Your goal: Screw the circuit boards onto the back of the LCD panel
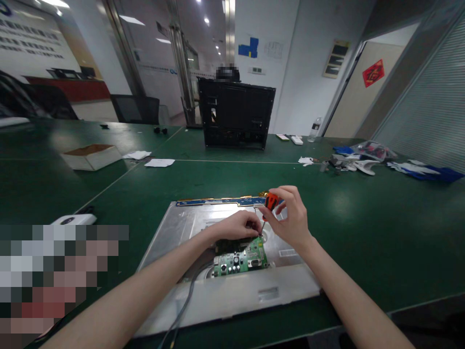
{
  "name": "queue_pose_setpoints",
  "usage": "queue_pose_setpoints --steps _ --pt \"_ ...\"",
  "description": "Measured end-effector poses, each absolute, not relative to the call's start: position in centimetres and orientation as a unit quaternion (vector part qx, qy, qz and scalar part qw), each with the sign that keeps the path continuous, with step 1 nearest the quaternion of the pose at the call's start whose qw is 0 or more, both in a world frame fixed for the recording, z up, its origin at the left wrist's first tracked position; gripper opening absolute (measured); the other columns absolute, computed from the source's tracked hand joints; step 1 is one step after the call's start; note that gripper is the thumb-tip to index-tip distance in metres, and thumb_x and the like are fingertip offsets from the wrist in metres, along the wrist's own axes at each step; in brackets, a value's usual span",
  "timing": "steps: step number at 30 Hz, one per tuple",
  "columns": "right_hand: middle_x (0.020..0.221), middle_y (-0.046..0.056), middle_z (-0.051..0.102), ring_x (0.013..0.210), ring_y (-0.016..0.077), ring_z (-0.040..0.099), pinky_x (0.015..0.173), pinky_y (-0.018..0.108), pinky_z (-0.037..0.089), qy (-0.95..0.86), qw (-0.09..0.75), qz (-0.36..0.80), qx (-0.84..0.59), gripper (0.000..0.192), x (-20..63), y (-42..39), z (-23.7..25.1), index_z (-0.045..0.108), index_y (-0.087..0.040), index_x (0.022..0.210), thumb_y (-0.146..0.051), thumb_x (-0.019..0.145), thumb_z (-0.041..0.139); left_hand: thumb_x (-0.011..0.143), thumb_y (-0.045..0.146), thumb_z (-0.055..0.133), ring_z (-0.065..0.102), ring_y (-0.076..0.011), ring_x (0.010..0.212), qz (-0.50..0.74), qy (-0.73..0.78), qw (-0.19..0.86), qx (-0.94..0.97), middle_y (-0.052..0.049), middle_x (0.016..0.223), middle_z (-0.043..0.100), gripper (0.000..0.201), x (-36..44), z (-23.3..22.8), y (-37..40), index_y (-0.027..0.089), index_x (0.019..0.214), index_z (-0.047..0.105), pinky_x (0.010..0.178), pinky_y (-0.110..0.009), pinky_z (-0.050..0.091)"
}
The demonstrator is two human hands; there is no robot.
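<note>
the right hand (290, 218) grips an orange-handled screwdriver (269, 202), its shaft angled down and left so the tip meets the upper edge of a green circuit board (241, 259). the left hand (236, 227) is curled over the board just beside the tip, fingers pinched close as if steadying it; whether it holds a screw i cannot tell. the board sits in the recessed middle of a silver metal panel back (181, 228) lying flat on the green bench (363, 232), with a grey cable (189, 295) running off toward the near edge. to do this well, i judge the driver should stand squarer to the screw head, pressed firmly, with the left fingers kept clear of the tip. far left, an open cardboard box (90, 156) sits well apart; what is in it cannot be made out.
</note>
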State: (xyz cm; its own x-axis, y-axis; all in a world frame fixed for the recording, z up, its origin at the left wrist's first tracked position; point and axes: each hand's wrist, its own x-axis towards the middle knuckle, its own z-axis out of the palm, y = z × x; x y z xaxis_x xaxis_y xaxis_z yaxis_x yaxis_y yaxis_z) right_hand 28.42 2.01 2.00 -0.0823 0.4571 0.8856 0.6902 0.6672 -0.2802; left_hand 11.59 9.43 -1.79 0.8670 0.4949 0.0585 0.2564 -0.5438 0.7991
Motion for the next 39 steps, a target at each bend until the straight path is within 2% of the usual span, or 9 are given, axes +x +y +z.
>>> queue_pose_setpoints --steps 8,13,20,25,30,36,39 --pt "0.102 0.005 0.062 0.072 0.0123 0.061 0.050 0.021 0.052 -0.736 0.547 -0.104 -0.384 0.037 28.26 1.87 2.33 0.051 -0.025 0.120 -0.015 0.085 0.058 0.074 0.009 0.062 0.055 -0.0131 0.069 0.142 0.210 0.432 0.865 0.002 0.071 0.062 0.008 11.47 -1.69 9.37 0.015 0.077 0.066 0.068 -0.023 0.042" --pt "0.097 0.003 0.065 0.065 0.0113 0.060 0.049 0.021 0.052 -0.730 0.544 -0.101 -0.400 0.033 28.31 1.88 2.07 0.051 -0.024 0.117 -0.021 0.085 0.058 0.075 0.011 0.062 0.055 -0.0131 0.069 0.142 0.209 0.429 0.867 0.001 0.073 0.063 0.008 11.45 -1.74 9.35 0.015 0.079 0.067 0.066 -0.023 0.043" --pt "0.104 0.005 0.059 0.078 0.0143 0.062 0.050 0.022 0.053 -0.725 0.559 -0.099 -0.390 0.033 28.36 1.98 2.13 0.053 -0.027 0.116 -0.022 0.085 0.064 0.075 0.011 0.063 0.055 -0.0133 0.068 0.140 0.215 0.421 0.870 0.002 0.070 0.062 0.006 11.45 -1.72 9.39 0.016 0.076 0.068 0.067 -0.023 0.042" --pt "0.106 0.006 0.056 0.065 0.0106 0.057 0.051 0.025 0.053 -0.722 0.552 -0.115 -0.402 0.033 28.32 1.80 2.43 0.058 -0.029 0.119 -0.019 0.087 0.060 0.075 0.009 0.064 0.055 -0.0136 0.070 0.135 0.216 0.424 0.869 0.002 0.070 0.062 0.007 11.44 -1.57 9.33 0.015 0.076 0.067 0.070 -0.023 0.042" --pt "0.108 0.007 0.060 0.069 0.0120 0.058 0.051 0.023 0.052 -0.729 0.551 -0.106 -0.391 0.039 28.28 1.75 2.45 0.053 -0.024 0.120 -0.013 0.084 0.059 0.075 0.009 0.062 0.054 -0.0129 0.068 0.145 0.210 0.436 0.863 0.003 0.070 0.061 0.008 11.45 -1.60 9.26 0.015 0.076 0.066 0.068 -0.023 0.041" --pt "0.095 0.003 0.067 0.064 0.0113 0.062 0.048 0.021 0.051 -0.711 0.576 -0.099 -0.391 0.034 28.30 2.06 1.83 0.049 -0.024 0.113 -0.028 0.084 0.067 0.074 0.009 0.062 0.056 -0.0135 0.069 0.137 0.219 0.426 0.867 0.002 0.072 0.062 0.008 11.46 -1.63 9.37 0.015 0.075 0.067 0.068 -0.023 0.041" --pt "0.098 0.004 0.069 0.063 0.0111 0.063 0.048 0.021 0.051 -0.706 0.579 -0.096 -0.397 0.034 28.24 2.07 1.70 0.046 -0.025 0.113 -0.025 0.085 0.065 0.074 0.008 0.063 0.056 -0.0133 0.070 0.140 0.213 0.432 0.865 0.002 0.072 0.062 0.008 11.48 -1.65 9.40 0.015 0.076 0.067 0.068 -0.023 0.042"
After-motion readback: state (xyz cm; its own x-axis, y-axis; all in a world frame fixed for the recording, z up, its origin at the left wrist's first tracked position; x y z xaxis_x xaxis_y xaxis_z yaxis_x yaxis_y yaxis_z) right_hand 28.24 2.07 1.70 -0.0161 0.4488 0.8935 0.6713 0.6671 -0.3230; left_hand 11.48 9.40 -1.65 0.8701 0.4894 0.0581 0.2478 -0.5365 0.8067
